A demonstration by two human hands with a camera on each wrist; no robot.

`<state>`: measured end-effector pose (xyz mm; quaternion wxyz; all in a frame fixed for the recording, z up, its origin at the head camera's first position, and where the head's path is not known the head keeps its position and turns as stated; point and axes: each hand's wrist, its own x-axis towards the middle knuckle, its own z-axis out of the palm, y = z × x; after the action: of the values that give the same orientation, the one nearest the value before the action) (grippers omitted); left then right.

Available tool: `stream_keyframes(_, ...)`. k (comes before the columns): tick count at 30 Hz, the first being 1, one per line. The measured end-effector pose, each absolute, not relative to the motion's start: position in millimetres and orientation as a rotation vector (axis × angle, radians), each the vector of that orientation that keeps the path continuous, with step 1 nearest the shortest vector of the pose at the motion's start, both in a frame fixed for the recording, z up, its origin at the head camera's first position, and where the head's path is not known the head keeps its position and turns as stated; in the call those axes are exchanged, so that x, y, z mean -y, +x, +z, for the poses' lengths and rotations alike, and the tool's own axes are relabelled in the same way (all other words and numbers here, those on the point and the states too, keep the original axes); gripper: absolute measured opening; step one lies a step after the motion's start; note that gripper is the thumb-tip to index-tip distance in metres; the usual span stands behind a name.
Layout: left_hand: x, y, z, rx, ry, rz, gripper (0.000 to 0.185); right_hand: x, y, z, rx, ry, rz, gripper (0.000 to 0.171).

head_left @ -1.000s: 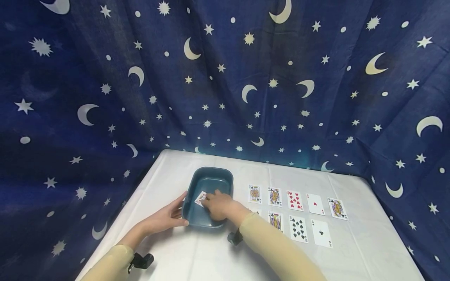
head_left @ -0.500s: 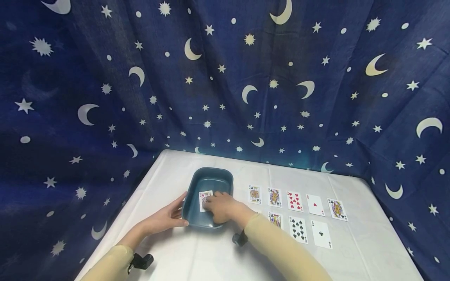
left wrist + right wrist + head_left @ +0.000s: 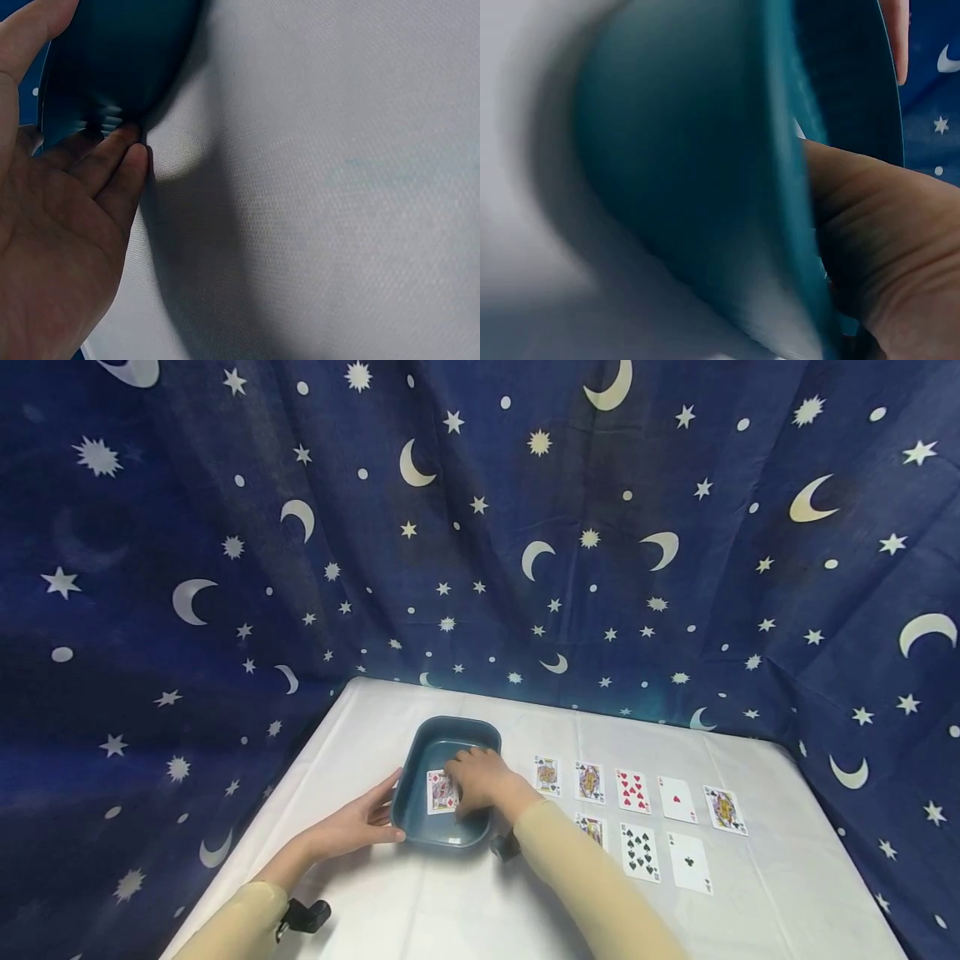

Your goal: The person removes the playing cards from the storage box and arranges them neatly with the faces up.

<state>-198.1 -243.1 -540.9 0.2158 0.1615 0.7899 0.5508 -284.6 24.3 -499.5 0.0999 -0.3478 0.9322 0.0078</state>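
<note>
**Ana:** Playing card with red pips and a court figure, a single one (image 3: 442,792), lies face up on the floor of the dark teal, round-cornered plastic tub (image 3: 420,758). Its long axis runs near to far, almost in line with the tub's own long side, tilted only a little.

**Ben:** And the hands?

**Ana:** The right hand (image 3: 480,781) is down inside the tub, fingers bent over the card's right edge and touching it. Whether they pinch it or only press on it, I cannot tell; the right wrist view shows just the palm (image 3: 885,247) behind the blurred tub wall (image 3: 697,187).

**Ben:** The left one?

**Ana:** The left hand (image 3: 356,821) rests against the tub's near left corner, thumb along the rim, fingers straight on the outer wall. The left wrist view shows the fingertips (image 3: 120,154) meeting the tub's base (image 3: 120,60) on the white cloth (image 3: 322,187). It braces rather than clasps.

**Ben:** How many cards on the white-covered table (image 3: 750,893)?

**Ana:** One tub, one card in it, and nine more cards face up to the right in two rows. The far row (image 3: 636,789) has five, all fully seen. The near row (image 3: 652,852) shows four; the one at its left end is mostly hidden by the beige right sleeve (image 3: 585,885). All stand with their long axes near to far, well apart from the tub.

**Ben:** Behind it?

**Ana:** Dark blue curtain with pale moons and stars (image 3: 480,527).
</note>
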Motion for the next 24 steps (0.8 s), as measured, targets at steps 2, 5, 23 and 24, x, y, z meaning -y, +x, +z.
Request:
stream_keyframes(2, 242, -198, -540, -2.177, 0.452, 1.536, 0.104, -24, -287, -497, -2.75, -1.003, 0.025, 0.092)
stream_keyframes(5, 241, -197, -539, -2.169, 0.449, 1.54, 0.104, -23, -291, -496, -2.74, -0.972, 0.009, 0.091)
stream_keyframes(23, 242, -197, -538, -2.209, 0.414, 1.5, 0.106, -14, -299, -508, -2.746, -0.895, -0.122, 0.088)
stream_keyframes(24, 242, -197, -538, -2.211, 0.408, 1.498, 0.106, -14, -299, -508, -2.745, -0.899, -0.131, 0.086)
